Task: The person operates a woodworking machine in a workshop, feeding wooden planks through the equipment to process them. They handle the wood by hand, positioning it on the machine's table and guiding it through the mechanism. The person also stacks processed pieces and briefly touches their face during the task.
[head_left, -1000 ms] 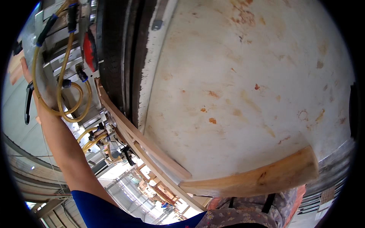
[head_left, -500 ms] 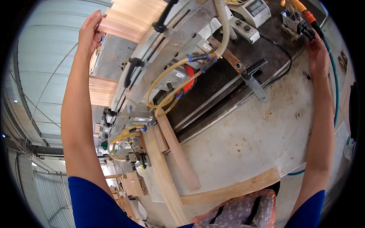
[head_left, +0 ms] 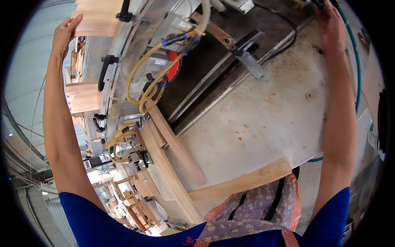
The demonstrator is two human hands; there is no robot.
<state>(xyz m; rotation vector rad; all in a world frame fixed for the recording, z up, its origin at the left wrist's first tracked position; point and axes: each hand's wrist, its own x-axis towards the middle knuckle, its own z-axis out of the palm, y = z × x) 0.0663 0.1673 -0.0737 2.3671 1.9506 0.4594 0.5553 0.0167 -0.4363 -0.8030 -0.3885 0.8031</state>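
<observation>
At the upper left, my left hand (head_left: 66,33) pinches the edge of a pale wooden board (head_left: 96,25), thumb on its face and fingers partly hidden behind. The board is one of several laid side by side beside a metal fence (head_left: 133,31) with black clamp levers. My right hand (head_left: 332,29) reaches to the top right, its fingertips closed at a black valve lever (head_left: 319,3) that is cut off by the picture's rim. Between my arms stands a machine with yellow air hoses (head_left: 135,78) and a red round part (head_left: 174,66).
A pale, stained worktop (head_left: 263,111) spreads before me. On it are a long wooden strip (head_left: 170,168), a shorter strip (head_left: 177,144) and a curved wooden piece (head_left: 247,181) near my apron. A metal stop (head_left: 251,64) juts over the dark machine bed. A green hose (head_left: 357,78) runs at right.
The view has swung so that the machine sits further up and left, and the grey display box has left the picture. Both hands stay at the board and the valve.
</observation>
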